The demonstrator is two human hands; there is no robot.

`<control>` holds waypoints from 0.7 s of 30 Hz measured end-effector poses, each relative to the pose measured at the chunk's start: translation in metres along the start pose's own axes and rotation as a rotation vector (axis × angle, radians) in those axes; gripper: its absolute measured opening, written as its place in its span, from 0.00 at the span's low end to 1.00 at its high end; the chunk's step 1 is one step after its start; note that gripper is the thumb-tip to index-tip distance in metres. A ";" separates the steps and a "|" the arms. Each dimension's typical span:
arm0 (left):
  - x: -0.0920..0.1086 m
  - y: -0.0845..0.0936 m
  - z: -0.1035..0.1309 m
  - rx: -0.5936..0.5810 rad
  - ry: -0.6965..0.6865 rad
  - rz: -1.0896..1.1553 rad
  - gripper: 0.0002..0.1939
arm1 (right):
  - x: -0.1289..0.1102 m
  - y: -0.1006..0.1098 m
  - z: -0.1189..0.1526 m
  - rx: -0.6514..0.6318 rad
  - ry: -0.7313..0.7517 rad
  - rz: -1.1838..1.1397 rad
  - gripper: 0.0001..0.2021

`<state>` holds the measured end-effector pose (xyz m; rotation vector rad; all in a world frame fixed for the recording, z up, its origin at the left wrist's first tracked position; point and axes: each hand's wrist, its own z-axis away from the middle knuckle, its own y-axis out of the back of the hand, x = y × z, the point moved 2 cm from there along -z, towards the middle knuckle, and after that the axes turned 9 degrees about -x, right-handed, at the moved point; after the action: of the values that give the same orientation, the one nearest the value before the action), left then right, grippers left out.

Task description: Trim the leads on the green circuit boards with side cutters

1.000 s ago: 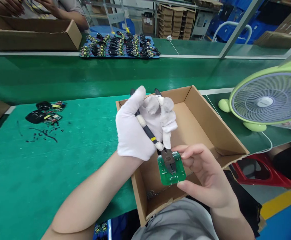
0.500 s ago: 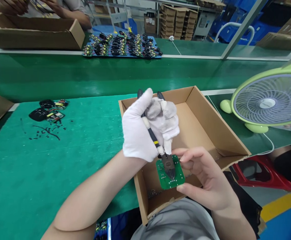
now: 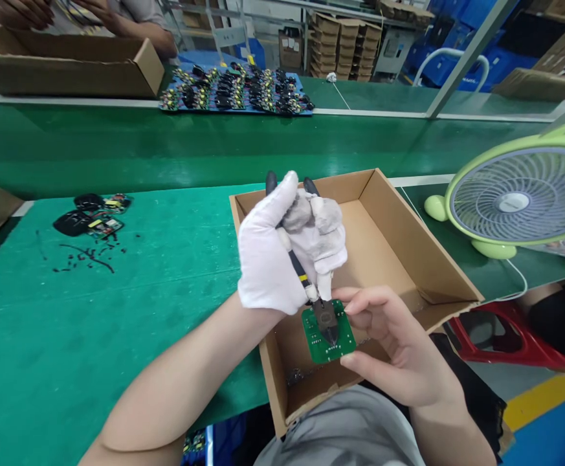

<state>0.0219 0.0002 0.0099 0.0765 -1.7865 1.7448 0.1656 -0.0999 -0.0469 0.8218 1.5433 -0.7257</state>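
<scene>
My left hand [image 3: 277, 252], in a white glove with greyed fingertips, is closed around the handles of a pair of side cutters [image 3: 327, 318]. The jaws point down and rest over the face of a green circuit board [image 3: 315, 348], their tips close to a row of solder points near its lower edge. Bare, my right hand [image 3: 398, 343] pinches the board by its right side between thumb and fingers. Beneath both hands stands an open cardboard box [image 3: 393, 226], with small wire clippings [image 3: 296, 375] on its bottom.
Left on the green mat lie two black-cased parts with boards [image 3: 76, 222] and black scraps [image 3: 90, 255]. A green fan [image 3: 512, 202] stands right. Across the bench are a blue tray of assemblies [image 3: 236, 90], another box [image 3: 63, 68] and a person's hands [image 3: 102, 13].
The cutters' tips and the board have shifted very slightly; both hands keep their grip. The whole view has moved a little.
</scene>
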 end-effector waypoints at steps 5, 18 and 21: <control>0.001 -0.001 0.001 -0.007 -0.042 -0.006 0.32 | -0.001 0.001 -0.001 0.015 0.013 0.008 0.25; 0.004 0.004 0.001 -0.047 -0.069 0.062 0.30 | -0.002 0.000 0.002 0.019 0.014 0.032 0.26; 0.005 0.006 -0.002 -0.044 -0.079 0.121 0.28 | -0.001 0.000 0.001 0.042 0.008 -0.006 0.24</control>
<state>0.0163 0.0050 0.0067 0.0196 -1.9211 1.8079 0.1661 -0.1011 -0.0458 0.8532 1.5425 -0.7622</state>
